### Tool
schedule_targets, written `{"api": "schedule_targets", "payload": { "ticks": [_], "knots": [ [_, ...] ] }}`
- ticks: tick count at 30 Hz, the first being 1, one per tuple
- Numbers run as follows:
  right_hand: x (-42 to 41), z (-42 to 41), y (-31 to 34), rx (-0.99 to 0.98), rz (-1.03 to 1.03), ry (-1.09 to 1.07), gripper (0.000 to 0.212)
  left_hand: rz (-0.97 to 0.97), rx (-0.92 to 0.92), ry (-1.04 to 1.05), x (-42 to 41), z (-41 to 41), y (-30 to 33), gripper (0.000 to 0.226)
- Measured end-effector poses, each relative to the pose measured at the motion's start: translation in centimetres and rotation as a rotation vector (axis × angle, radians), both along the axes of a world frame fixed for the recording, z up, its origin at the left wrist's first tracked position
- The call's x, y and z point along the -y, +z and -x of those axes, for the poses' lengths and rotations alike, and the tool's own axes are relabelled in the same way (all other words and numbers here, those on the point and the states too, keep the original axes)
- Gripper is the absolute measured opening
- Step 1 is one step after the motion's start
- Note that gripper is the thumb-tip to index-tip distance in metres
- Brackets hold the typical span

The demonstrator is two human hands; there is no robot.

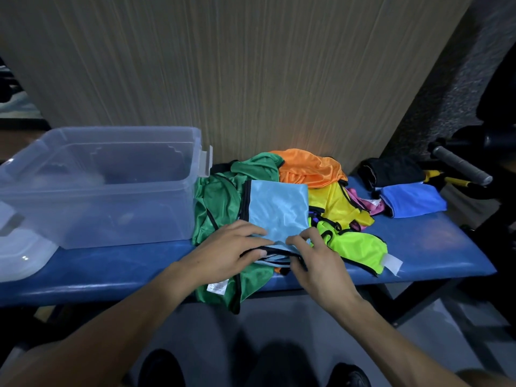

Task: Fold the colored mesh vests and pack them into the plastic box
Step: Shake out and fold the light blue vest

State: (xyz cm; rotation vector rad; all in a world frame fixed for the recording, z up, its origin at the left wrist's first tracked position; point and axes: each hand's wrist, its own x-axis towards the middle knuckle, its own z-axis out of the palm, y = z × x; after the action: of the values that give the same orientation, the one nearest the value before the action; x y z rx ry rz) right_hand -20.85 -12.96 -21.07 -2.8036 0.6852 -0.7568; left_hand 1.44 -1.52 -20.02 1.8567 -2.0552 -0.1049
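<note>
Both hands work at the near edge of the pile: the left hand (231,248) lies with its fingers fairly straight on the light blue vest (276,210), pressing it flat, while the right hand (310,255) curls its fingers round the vest's black-trimmed near hem — a pinch on the cloth, not a closed fist. That vest sits on top of a green vest (217,202) in the middle of the blue bench (418,247), folded roughly into a rectangle, smooth and shiny, with black binding along its left side. To its right lie a neon vest (360,247) and a yellow vest (335,205); an orange vest (310,166) is heaped at the far side. Further right rest two folded bundles, one blue (413,199) and one black (391,170). The clear box (111,135) stands at the left of the bench, just beside the pile; it looks empty. I judge the mesh light, limp and slippery — it will slide and unfold unless held by the bound edges and kept pressed flat while folding.
</note>
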Motion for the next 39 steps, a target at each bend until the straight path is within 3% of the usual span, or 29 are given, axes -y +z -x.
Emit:
{"api": "schedule_targets", "payload": {
  "ticks": [6, 12, 18, 23, 30, 35, 39],
  "knots": [
    [-0.1, 0.7, -1.3, -0.170, 0.184, 0.027, 0.058, -0.056, 0.139, 0.036, -1.0, -1.6, 0.0, 0.058],
    [1.1, 2.4, -1.7, -0.248, 0.316, 0.109, 0.055, -0.028, 0.223, 0.057, -1.5, -0.7, -1.2, 0.060],
    [1.6, 2.1, -1.6, -0.178, 0.483, 0.099, 0.057, 0.013, 0.221, 0.083, -0.8, 0.0, -1.1, 0.057],
    [1.5, 0.9, -0.9, -0.159, 0.498, 0.067, 0.051, 0.008, 0.219, 0.078, -0.5, 0.3, -0.7, 0.059],
    [2.6, 0.5, 1.3, -0.054, 0.020, 0.102, 0.033, 0.032, 0.164, 0.144, -0.4, 0.9, 0.3, 0.083],
    [3.4, 1.1, 3.6, 0.079, -0.503, 0.121, 0.018, 0.152, -0.029, 0.192, -0.6, 1.2, -0.3, 0.056],
    [3.6, 2.2, 4.3, 0.123, -0.735, 0.103, 0.012, 0.109, -0.319, 0.204, -0.9, 1.8, -0.2, 0.041]
  ]
}}
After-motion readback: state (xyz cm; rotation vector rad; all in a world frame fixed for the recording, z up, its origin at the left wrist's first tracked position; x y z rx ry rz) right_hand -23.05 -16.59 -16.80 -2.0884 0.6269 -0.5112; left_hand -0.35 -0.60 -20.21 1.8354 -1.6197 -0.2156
